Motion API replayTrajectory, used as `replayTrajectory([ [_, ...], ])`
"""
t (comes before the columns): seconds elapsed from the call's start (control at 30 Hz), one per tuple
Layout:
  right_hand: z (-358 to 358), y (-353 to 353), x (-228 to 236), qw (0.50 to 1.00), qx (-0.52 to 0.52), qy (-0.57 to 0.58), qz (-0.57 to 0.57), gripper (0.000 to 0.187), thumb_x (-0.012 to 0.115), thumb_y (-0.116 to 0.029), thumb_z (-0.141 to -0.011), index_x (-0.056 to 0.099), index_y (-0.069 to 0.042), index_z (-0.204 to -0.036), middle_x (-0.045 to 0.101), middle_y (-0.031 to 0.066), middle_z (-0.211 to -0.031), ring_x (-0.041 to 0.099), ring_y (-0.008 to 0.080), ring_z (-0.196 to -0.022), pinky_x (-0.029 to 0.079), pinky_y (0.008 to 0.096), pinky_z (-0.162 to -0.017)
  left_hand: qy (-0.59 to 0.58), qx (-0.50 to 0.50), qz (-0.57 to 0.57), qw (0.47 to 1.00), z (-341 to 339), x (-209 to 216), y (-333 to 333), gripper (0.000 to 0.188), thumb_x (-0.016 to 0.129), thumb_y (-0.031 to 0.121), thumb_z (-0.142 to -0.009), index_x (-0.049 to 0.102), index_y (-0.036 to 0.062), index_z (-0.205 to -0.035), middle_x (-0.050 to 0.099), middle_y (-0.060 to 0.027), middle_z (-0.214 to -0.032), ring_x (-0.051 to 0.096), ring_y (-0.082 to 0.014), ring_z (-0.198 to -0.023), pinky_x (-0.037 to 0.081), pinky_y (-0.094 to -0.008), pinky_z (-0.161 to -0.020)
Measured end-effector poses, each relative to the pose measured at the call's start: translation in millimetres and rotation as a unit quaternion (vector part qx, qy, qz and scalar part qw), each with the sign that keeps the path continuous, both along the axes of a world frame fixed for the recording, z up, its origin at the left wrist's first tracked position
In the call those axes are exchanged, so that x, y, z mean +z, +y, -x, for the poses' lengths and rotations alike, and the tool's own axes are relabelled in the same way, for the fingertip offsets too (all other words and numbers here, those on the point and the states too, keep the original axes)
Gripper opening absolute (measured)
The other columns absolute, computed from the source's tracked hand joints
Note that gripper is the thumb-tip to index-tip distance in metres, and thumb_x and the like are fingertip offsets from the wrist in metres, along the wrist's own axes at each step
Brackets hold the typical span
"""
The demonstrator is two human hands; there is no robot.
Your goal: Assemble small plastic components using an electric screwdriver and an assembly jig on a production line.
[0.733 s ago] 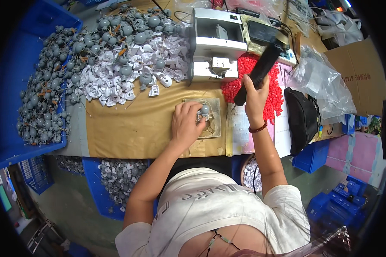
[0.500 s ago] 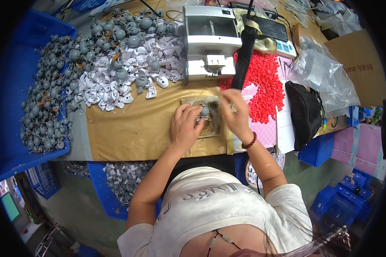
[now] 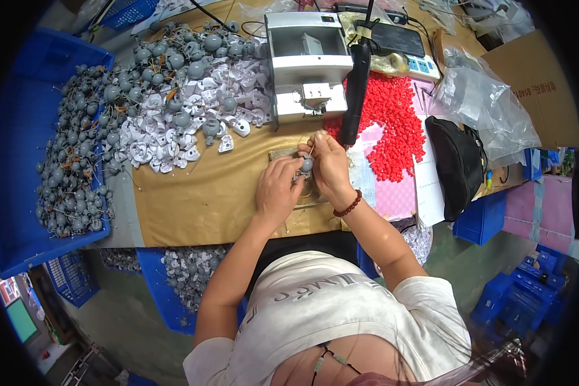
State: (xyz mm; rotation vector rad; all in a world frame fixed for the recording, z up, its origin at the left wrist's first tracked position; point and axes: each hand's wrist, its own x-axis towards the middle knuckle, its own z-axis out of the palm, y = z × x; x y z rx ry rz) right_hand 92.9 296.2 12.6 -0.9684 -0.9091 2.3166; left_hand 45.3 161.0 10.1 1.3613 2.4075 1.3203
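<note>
A small grey ball-shaped part sits over a square fixture plate on the table in front of me. My left hand is closed on this part from the left, thumb and fingers around it. Just above it, my right hand pinches a thin wire that rises from the part. Much of the plate is hidden under both hands. A red bead bracelet is on my right wrist.
Beyond my hands stands a white and silver machine; a black upright tool is beside it. Red small pieces lie heaped at right, near a black pouch. White shells and grey ball parts pile up left, by a blue bin.
My right hand has come left and in toward the grey part and now pinches its wire. My left hand stays on the part. The view has shifted slightly.
</note>
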Motion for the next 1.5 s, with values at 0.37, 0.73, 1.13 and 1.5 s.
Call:
replayTrajectory([
  [0.37, 10, -3, 7, 0.998, -0.022, -0.036, -0.037, 0.018, 0.045, -0.024, -0.109, 0.047, -0.006, -0.105, 0.062, 0.0079, -0.076, 0.067, 0.019, -0.067, 0.054, 0.0284, -0.059, 0.004, -0.021, 0.019, 1.0, 0, 4, -1, 0.037, 0.073, 0.005, -0.078, 0.063, 0.0081, -0.114, 0.065, -0.0073, -0.11, 0.062, -0.0297, -0.103, 0.048, -0.0425, -0.083],
  [0.73, 2, 1, 19, 0.994, 0.046, -0.033, -0.097, 0.024, 0.05, -0.021, -0.107, 0.054, -0.001, -0.118, 0.069, 0.0107, -0.095, 0.07, 0.019, -0.082, 0.057, 0.0286, -0.074, -0.101, -0.013, -0.048, 0.994, 2, 14, -17, 0.037, 0.071, 0.0, -0.082, 0.062, 0.0046, -0.117, 0.063, -0.0135, -0.111, 0.063, -0.0325, -0.1, 0.051, -0.0402, -0.083],
  [1.13, -86, 104, -3, 0.607, 0.151, -0.263, -0.735, 0.017, 0.073, -0.006, -0.082, 0.068, -0.002, -0.098, 0.064, 0.0119, -0.087, 0.06, 0.029, -0.083, 0.049, 0.0392, -0.072, -0.274, -0.149, 0.372, 0.874, 18, 74, -222, 0.037, 0.075, 0.02, -0.085, 0.064, 0.0016, -0.116, 0.067, -0.0196, -0.113, 0.066, -0.038, -0.101, 0.052, -0.0425, -0.088],
  [1.5, -69, 110, -19, 0.568, 0.185, -0.317, -0.737, 0.015, 0.069, -0.009, -0.076, 0.061, -0.001, -0.085, 0.063, 0.0167, -0.083, 0.058, 0.0364, -0.083, 0.047, 0.0464, -0.075, 0.147, 0.177, 0.249, 0.941, 105, -5, -47, 0.025, 0.072, 0.023, -0.088, 0.057, 0.0055, -0.098, 0.059, -0.0148, -0.097, 0.061, -0.0368, -0.09, 0.051, -0.0473, -0.073],
])
